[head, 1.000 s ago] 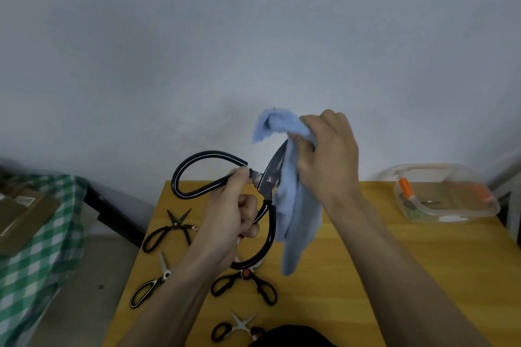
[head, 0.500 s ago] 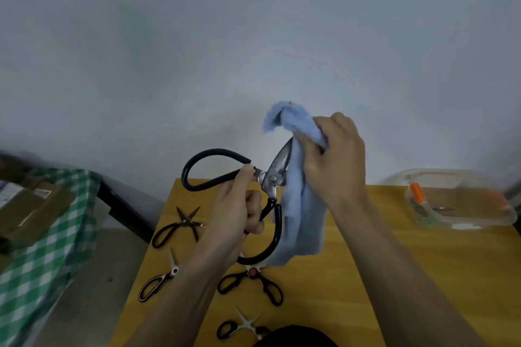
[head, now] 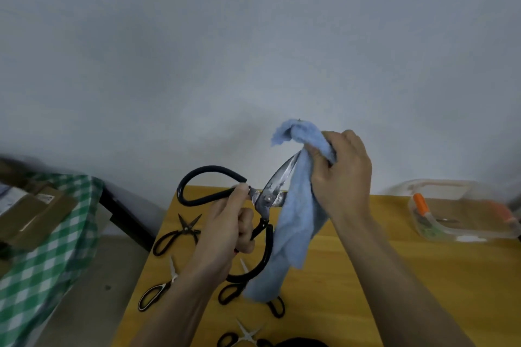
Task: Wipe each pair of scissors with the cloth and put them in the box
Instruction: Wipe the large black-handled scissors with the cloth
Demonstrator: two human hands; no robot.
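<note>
The left hand (head: pixel 225 228) grips the large black scissors (head: pixel 265 200) by the handles near the pivot. The right hand (head: pixel 341 175) pinches the blue cloth (head: pixel 293 222) round the blade tip. Best to draw the cloth off the tip, fingers behind the edge.

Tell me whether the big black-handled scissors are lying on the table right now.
No: the left hand holds the big black-handled scissors up above the table while the right hand presses the blue cloth to the blade.
</note>
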